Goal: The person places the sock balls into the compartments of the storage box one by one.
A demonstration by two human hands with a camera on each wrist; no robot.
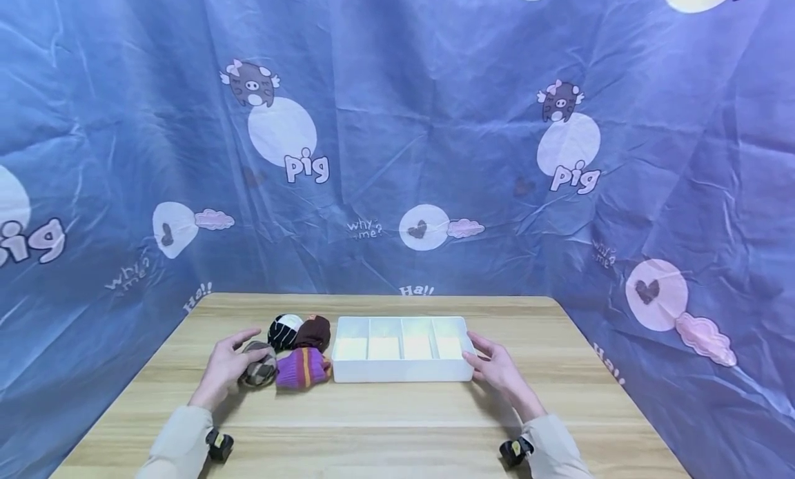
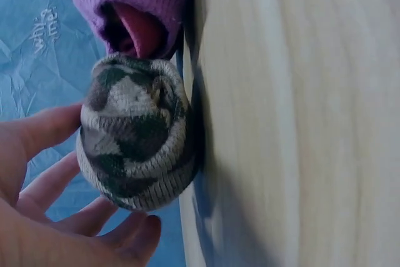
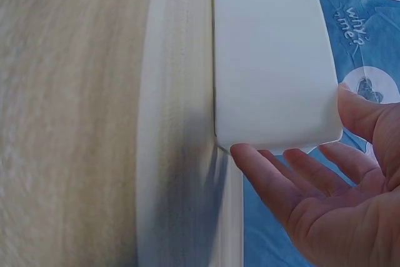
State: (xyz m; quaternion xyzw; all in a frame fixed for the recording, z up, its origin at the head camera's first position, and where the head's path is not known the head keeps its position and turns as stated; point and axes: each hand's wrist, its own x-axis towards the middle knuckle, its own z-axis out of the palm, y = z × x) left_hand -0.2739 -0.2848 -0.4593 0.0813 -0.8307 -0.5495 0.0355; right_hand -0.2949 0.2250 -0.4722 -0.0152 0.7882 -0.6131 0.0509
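My left hand [image 1: 225,366] is at the left end of a group of rolled-up socks. Its loosely bent fingers rest around the side of a grey-green camouflage sock ball [image 2: 134,136]. Right beside that lies a purple sock ball [image 1: 302,368] with an orange stripe. Behind these two sit a black-and-white sock ball [image 1: 285,331] and a dark brown one [image 1: 313,333]. At the other side, my right hand [image 1: 497,366] touches the right end of a white divided box [image 1: 404,372]. Its thumb is at the rim and its fingertips [image 3: 240,151] lie along the end wall.
The box has several compartments in a row, whose floors show bare. It stands on a light wooden table [image 1: 373,431], just right of the socks. A blue printed cloth [image 1: 385,154] hangs behind the table and along both sides.
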